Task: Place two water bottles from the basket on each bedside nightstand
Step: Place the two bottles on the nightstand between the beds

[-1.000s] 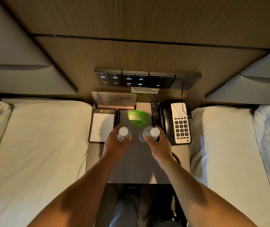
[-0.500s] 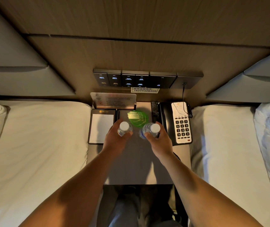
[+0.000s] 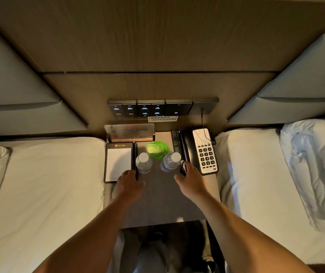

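Note:
Two clear water bottles with white caps stand upright on the grey nightstand (image 3: 157,203) between two beds. The left bottle (image 3: 143,162) is beside a notepad; the right bottle (image 3: 171,162) is beside the phone. My left hand (image 3: 130,186) hovers just in front of the left bottle, fingers apart, holding nothing. My right hand (image 3: 192,179) is just in front and to the right of the right bottle, also free of it and spread. The basket is not in view.
On the nightstand sit a notepad (image 3: 118,163) with a pen, a sign holder (image 3: 129,133), a green round object (image 3: 157,150), a remote (image 3: 175,138) and a black-and-white phone (image 3: 203,150). A switch panel (image 3: 157,108) is on the wall. White beds flank both sides.
Both hands have let go of the bottles and drawn back toward me. The bottles now stand alone on the nightstand.

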